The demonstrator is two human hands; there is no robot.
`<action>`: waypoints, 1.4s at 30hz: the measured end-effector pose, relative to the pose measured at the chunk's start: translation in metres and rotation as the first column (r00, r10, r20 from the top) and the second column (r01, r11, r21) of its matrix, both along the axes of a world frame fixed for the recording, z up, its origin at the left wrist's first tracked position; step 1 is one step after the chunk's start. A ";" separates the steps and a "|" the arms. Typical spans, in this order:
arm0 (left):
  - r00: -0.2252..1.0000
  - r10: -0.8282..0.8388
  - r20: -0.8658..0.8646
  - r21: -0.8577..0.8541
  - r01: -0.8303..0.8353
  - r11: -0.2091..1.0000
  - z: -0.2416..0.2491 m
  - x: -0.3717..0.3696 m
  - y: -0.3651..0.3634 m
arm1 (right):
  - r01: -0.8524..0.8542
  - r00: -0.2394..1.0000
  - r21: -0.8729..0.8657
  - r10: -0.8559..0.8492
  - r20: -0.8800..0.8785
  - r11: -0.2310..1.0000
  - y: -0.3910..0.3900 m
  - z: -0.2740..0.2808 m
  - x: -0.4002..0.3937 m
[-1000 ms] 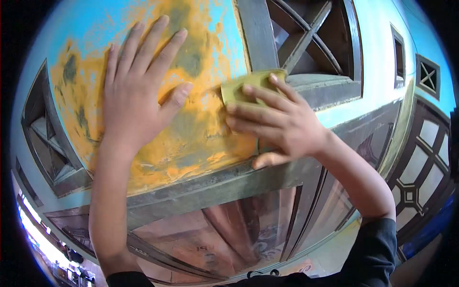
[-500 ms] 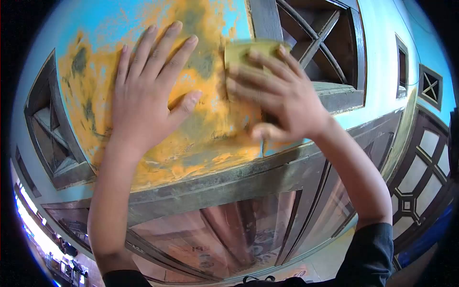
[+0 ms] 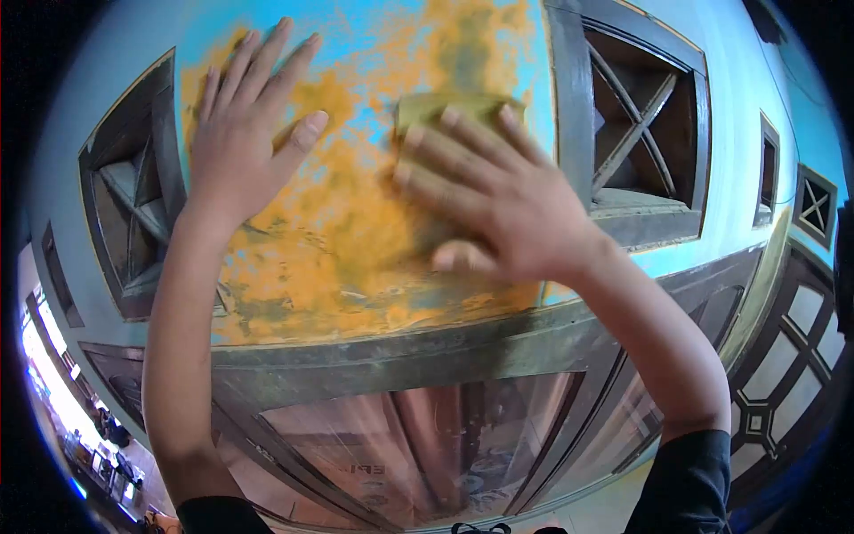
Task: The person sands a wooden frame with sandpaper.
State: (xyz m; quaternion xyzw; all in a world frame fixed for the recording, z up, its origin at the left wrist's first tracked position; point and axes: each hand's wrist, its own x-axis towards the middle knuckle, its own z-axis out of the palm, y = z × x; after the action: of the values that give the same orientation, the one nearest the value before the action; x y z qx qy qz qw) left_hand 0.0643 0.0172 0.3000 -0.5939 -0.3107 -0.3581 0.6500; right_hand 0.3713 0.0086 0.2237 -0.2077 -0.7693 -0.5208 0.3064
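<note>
A blue wall (image 3: 365, 44) fills the upper view, with a worn orange and grey patch (image 3: 356, 240) where the top colour is gone. My right hand (image 3: 511, 196) presses a yellow-green sheet of sandpaper (image 3: 458, 109) against this patch, fingers spread over it. The sheet's top edge shows above the fingertips; the rest lies under the palm, and the fingers are slightly blurred. To the left, my left hand (image 3: 245, 133) rests flat on the wall with fingers stretched out, and nothing is in it.
Dark wooden vents with crossed bars flank the patch, the right vent (image 3: 636, 125) and the left vent (image 3: 129, 196). Below runs a wooden ledge (image 3: 356, 369) above glass panes (image 3: 445, 445). A panelled door (image 3: 792, 338) stands at far right.
My right hand and the sandpaper have moved left across the wall, away from the right vent. My left hand has shifted up and left, still flat. The view has shifted too.
</note>
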 end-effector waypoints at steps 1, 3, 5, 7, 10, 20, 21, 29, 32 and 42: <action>1.000 -0.017 0.004 -0.017 0.017 1.000 -0.005 -0.003 -0.001 | -0.003 0.999 0.005 0.003 0.032 1.000 0.002 0.000 -0.003; 1.000 -0.021 0.001 -0.034 0.021 0.999 -0.009 -0.006 -0.004 | 0.019 0.999 0.080 -0.016 -0.032 0.997 0.002 0.016 -0.001; 1.000 -0.026 -0.002 -0.048 0.026 0.999 -0.009 -0.010 -0.004 | 0.100 0.971 0.229 -0.045 -0.235 0.968 0.008 0.056 0.005; 0.999 -0.039 -0.007 -0.055 0.039 0.998 -0.010 -0.014 -0.006 | 0.062 0.955 0.284 0.025 -0.294 0.957 0.012 0.070 -0.011; 0.998 -0.059 0.005 -0.080 0.059 0.995 -0.009 -0.025 -0.009 | -0.024 0.989 0.153 0.046 -0.139 0.988 0.006 0.036 -0.049; 0.998 -0.057 0.030 -0.048 0.058 0.997 -0.011 -0.050 -0.007 | 0.047 0.991 0.146 -0.028 -0.129 0.988 0.003 0.041 -0.082; 0.997 -0.066 0.043 -0.053 0.068 0.996 -0.014 -0.050 -0.007 | 0.068 0.996 0.106 -0.062 -0.059 0.992 0.005 0.024 -0.089; 0.987 -0.031 0.156 -0.252 0.070 0.965 -0.024 -0.045 -0.028 | 0.118 0.968 0.196 -0.069 -0.242 0.973 0.010 0.044 -0.085; 0.989 0.003 0.145 -0.229 0.031 0.973 -0.027 -0.050 -0.023 | 0.188 0.981 0.115 -0.180 -0.072 0.975 -0.007 0.013 -0.101; 0.983 -0.118 0.138 -0.250 0.150 0.956 -0.048 -0.056 -0.027 | 0.145 0.986 0.036 -0.142 -0.085 0.989 -0.007 -0.022 -0.131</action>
State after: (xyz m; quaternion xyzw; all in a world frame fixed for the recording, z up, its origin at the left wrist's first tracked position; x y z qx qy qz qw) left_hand 0.0087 -0.0096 0.2522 -0.6707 -0.3527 -0.3932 0.5207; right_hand 0.2402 0.0021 0.2021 -0.2773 -0.7279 -0.5486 0.3039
